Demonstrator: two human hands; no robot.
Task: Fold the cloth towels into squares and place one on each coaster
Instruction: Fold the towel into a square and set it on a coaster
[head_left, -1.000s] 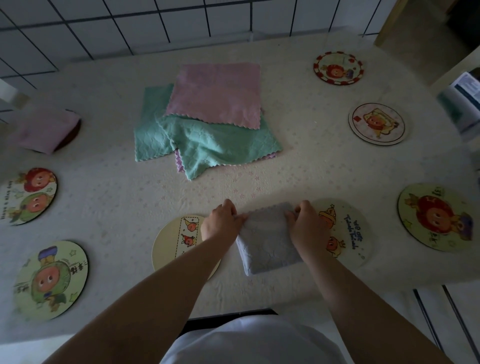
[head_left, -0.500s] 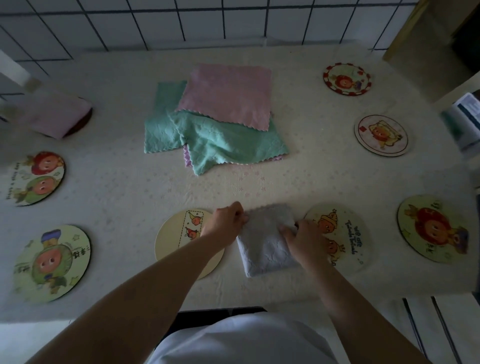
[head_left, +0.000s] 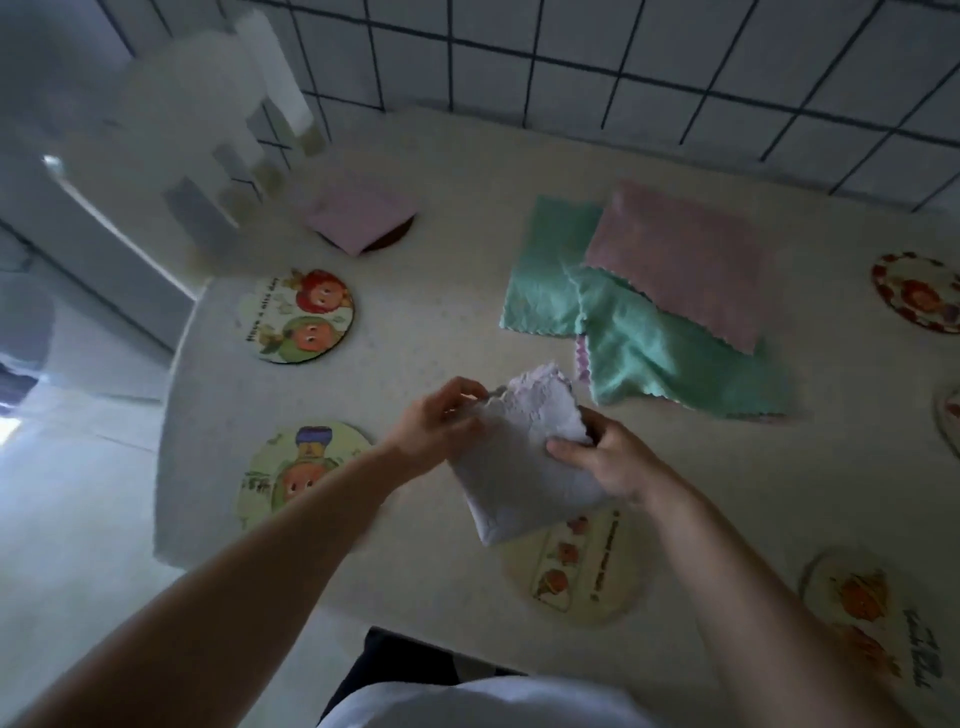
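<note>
both hands (head_left: 441, 423) (head_left: 605, 457) on folded pale towel (head_left: 519, 467), above table (head_left: 441, 312)

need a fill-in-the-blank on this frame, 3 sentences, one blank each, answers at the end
1. Both hands, left hand and right hand, hold a folded ____ towel.
2. A folded pink towel already lies on a ____ at the far left of the table.
3. In the unfolded pile, the pink cloth lies on top of the ____ cloths.

Answers: white; coaster; green
</note>
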